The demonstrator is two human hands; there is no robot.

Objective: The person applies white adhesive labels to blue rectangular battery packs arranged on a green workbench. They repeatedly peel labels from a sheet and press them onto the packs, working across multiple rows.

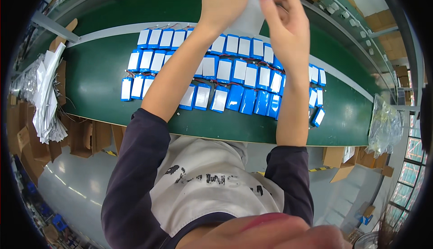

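Observation:
A light grey-white sheet (247,20) is raised at the top of the view, above the far edge of the battery rows. My left hand (224,3) is closed at its left side, with the fingertips partly cut off by the frame. My right hand (287,23) is at the sheet's right edge, its thumb over the sheet and its other fingers curled beside it. Below my hands, several blue flat battery packs (224,70) with thin wires lie in three rows. Most carry white labels; a few, such as a bare blue pack (247,101) in the near row, show none.
The packs lie on a green worktable (97,82) with a pale strip across it. Crumpled white sheets (47,100) hang at the left end, and clear plastic bags (384,127) at the right. Cardboard boxes (83,138) stand below the table edge.

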